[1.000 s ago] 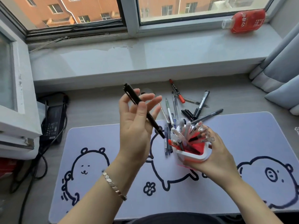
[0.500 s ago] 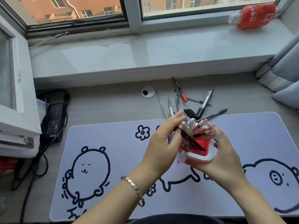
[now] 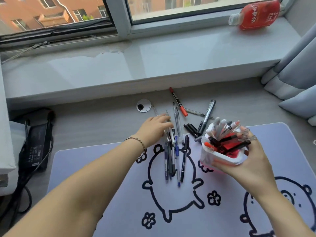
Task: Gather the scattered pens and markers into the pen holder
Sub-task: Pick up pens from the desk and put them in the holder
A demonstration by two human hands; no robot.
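Our left hand lies on the loose pens at twelve o'clock, whether pinching we cannot tell; our right hand, fingers wrapped, grips the tilted pen holder at three o'clock.

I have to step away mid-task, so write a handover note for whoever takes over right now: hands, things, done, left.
Left hand: reaching over the loose pens at the mat's far edge; whether it grips one cannot be told.
Right hand: holding the pen holder tilted above the mat.
Done: holder already full of pens.
Left: the pile on the mat, plus the red marker and black marker on the desk beyond.
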